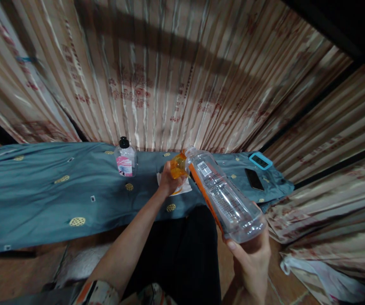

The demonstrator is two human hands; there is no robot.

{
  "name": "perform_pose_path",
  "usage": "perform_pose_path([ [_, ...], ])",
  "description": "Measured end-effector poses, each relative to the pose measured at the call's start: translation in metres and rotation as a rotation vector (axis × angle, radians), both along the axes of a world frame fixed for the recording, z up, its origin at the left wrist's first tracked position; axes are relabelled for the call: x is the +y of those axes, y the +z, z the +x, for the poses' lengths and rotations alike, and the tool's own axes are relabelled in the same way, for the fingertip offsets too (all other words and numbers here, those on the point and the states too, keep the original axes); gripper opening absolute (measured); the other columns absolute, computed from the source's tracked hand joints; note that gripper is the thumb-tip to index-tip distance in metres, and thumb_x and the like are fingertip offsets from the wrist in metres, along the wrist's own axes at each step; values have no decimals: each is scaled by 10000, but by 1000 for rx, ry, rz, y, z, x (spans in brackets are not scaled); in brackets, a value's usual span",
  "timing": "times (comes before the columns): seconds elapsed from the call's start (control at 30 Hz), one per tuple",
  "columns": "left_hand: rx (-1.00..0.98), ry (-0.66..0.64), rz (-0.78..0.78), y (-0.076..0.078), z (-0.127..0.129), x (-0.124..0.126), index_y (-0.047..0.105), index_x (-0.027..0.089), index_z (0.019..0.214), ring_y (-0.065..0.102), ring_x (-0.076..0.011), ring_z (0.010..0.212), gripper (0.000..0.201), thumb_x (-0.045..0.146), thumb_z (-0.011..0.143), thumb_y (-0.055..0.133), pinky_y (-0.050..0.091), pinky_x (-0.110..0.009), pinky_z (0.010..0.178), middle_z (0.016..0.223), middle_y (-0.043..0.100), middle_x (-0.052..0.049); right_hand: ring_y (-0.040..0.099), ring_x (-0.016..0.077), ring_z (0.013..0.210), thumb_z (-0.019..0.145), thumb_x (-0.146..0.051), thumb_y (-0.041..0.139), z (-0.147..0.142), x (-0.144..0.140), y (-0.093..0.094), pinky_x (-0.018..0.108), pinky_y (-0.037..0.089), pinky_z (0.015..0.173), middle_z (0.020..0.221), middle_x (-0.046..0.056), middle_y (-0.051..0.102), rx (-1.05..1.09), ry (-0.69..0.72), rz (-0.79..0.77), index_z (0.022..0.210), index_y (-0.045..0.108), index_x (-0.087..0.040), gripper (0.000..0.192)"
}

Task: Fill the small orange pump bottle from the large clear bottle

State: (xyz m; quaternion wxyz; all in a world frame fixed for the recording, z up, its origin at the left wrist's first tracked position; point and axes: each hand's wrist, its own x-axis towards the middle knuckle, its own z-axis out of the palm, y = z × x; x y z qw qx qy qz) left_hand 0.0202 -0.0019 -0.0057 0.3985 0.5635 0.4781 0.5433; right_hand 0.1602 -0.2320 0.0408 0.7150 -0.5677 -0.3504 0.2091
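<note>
My right hand (pixel 252 258) grips the base of a large clear plastic bottle (pixel 223 195) with an orange and printed label. The bottle is tilted, its neck pointing up and left and lying at the mouth of an orange see-through container (pixel 178 166). Around that container my left hand (pixel 168 180) is closed; whether it is a cup or a small bottle I cannot tell. Below the left hand a white packet or paper (pixel 182 187) with some orange on it lies on the cloth, partly hidden.
A clear bottle (pixel 126 160) with a black cap and pink label stands left on the blue-green cloth (pixel 42 190). At right lie a dark phone (pixel 254 179) and a light-blue framed device (pixel 260 161). Curtains (pixel 157 76) hang behind; a white bag (pixel 325 275) is on the floor.
</note>
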Motion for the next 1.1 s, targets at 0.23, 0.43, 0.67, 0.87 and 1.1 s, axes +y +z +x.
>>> perform_pose_path([
  [0.23,-34,-22,-14,2,0,-1,627,214,835,650,-193,837,373,83,546,823,538,-324,799,863,675,10,615,340,1288,539,-347,980,1,0,-1,380,502,996,1457,144,635,-3,1,8,1494,540,-183,1064],
  [0.43,-38,7,-12,0,0,0,634,216,831,639,-199,856,359,121,543,825,529,-324,802,873,665,-1,585,362,1346,582,-387,963,2,-1,-3,426,479,1070,1518,150,586,-27,6,-12,1531,500,-200,1073],
  [0.67,-37,5,4,-1,1,1,629,227,799,628,-197,841,341,114,541,822,537,-329,816,856,658,6,576,372,1358,577,-378,969,3,-2,-7,412,501,1034,1547,144,566,-6,13,-10,1512,514,-206,1054],
  [0.87,-25,6,0,-1,0,1,656,215,857,655,-210,884,378,111,541,835,557,-343,838,892,681,3,589,336,1341,599,-370,957,6,-1,-12,383,531,1006,1529,124,587,-20,24,-11,1526,505,-227,1041],
  [1.1,-11,10,5,-2,0,3,619,238,804,670,-220,879,372,76,543,830,579,-359,840,869,696,6,603,334,1323,586,-353,967,6,-1,-13,383,533,998,1506,125,610,3,19,-8,1511,524,-230,1033],
])
